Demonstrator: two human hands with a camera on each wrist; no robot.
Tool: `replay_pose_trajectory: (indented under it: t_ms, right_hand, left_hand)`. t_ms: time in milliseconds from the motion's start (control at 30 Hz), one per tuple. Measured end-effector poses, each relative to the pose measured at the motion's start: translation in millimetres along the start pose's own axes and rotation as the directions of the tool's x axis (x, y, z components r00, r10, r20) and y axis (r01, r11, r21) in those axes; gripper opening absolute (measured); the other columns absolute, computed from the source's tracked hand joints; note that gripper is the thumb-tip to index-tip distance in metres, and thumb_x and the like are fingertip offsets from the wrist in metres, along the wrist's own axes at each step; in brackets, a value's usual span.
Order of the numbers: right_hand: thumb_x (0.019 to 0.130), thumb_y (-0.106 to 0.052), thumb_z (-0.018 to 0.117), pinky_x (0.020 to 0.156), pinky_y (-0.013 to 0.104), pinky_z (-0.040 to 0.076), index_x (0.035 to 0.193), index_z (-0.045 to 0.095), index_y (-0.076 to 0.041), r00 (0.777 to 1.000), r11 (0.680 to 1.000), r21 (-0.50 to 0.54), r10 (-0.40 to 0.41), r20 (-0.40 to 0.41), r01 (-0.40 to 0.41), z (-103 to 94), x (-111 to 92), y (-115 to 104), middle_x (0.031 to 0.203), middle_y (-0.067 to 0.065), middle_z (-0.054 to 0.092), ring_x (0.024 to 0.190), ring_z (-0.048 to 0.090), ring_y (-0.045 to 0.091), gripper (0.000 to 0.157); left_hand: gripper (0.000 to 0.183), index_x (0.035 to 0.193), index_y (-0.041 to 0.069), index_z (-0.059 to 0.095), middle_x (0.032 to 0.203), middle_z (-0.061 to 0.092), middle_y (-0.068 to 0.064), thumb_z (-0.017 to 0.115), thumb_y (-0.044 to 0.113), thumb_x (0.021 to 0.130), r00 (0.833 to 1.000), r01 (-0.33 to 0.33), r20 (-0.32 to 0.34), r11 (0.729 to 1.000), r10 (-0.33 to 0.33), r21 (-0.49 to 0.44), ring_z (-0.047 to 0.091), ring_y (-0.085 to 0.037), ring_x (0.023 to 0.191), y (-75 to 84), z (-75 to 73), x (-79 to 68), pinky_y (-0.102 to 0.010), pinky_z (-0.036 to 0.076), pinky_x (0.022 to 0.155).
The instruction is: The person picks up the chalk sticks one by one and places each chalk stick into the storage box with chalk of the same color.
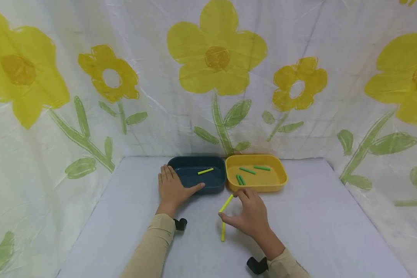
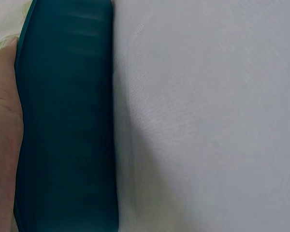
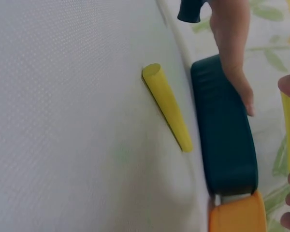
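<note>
From where I stand, the right hand (image 1: 251,212), low and right of the frame's centre, pinches a yellow stick (image 1: 226,203) lengthwise between thumb and fingertips, parted by its length. A second yellow stick (image 1: 223,232) lies on the counter (image 1: 316,216) at lower centre. The left hand (image 1: 173,189), left of centre, spreads its straight fingers on the dark teal tray's (image 1: 213,189) left edge, thumb stretched along the near rim. One more yellow stick (image 1: 205,171) lies inside; green sticks (image 1: 247,170) lie in the yellow tray (image 1: 264,182) right of it.
</note>
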State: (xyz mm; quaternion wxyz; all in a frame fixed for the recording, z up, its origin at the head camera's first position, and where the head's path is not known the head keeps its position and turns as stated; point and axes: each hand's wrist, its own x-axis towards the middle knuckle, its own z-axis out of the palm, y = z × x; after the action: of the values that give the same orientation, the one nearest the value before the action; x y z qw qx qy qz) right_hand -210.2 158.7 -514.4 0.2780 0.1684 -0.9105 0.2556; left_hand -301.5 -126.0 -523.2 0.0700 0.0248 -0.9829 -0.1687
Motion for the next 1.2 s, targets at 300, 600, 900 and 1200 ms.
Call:
replay_pose_trajectory:
  t_ms: [300, 600, 900, 1200]
  right_hand:
    - [0.066, -0.065, 0.093, 0.077, 0.039, 0.056, 0.108, 0.075, -0.014, 0.999, 1.0, -0.016, 0.0, 0.034, 0.001, 4.7, 12, 0, 0.105, 0.004, 0.066, 0.092, 0.061, 0.022, 0.069]
    - [0.067, -0.066, 0.091, 0.08, 0.042, 0.057, 0.109, 0.075, -0.01, 0.999, 0.999, -0.043, 0.012, 0.029, -0.011, 14.6, 23, 7, 0.11, 0.006, 0.067, 0.097, 0.063, 0.027, 0.071]
    - [0.07, -0.07, 0.088, 0.082, 0.044, 0.058, 0.109, 0.076, -0.007, 0.996, 0.996, -0.057, 0.066, 0.063, -0.062, 21.4, 36, 10, 0.116, 0.009, 0.068, 0.099, 0.063, 0.028, 0.075]
    - [0.072, -0.071, 0.086, 0.081, 0.044, 0.056, 0.11, 0.074, -0.007, 0.992, 0.994, -0.052, 0.099, 0.074, -0.095, 29.3, 46, 11, 0.113, 0.009, 0.067, 0.096, 0.063, 0.029, 0.075]
  left_hand:
    - [0.163, 0.165, -0.011, 0.004, 0.175, 0.003, -0.033, 0.047, 0.109, 0.064, 1.0, 0.008, 0.008, 1.0, -0.009, 0.006, 0.001, -0.045, 0.166, -1.0, 1.3, 1.0, -0.058, 0.006, 0.135]
    - [0.163, 0.165, -0.011, 0.003, 0.175, 0.004, -0.033, 0.047, 0.109, 0.065, 1.0, 0.016, 0.021, 1.0, -0.016, 0.0, -0.001, -0.044, 0.166, -0.7, 0.7, 0.3, -0.059, 0.005, 0.134]
    - [0.163, 0.166, -0.011, 0.003, 0.175, 0.005, -0.033, 0.045, 0.11, 0.064, 1.0, 0.01, 0.008, 1.0, -0.01, 0.008, 0.001, -0.045, 0.166, -2.0, 2.2, 1.9, -0.059, 0.006, 0.134]
    - [0.164, 0.166, -0.011, 0.004, 0.175, 0.003, -0.033, 0.043, 0.111, 0.063, 1.0, 0.007, 0.013, 1.0, -0.007, 0.03, 0.001, -0.045, 0.166, -1.3, 1.9, 2.1, -0.058, 0.007, 0.135]
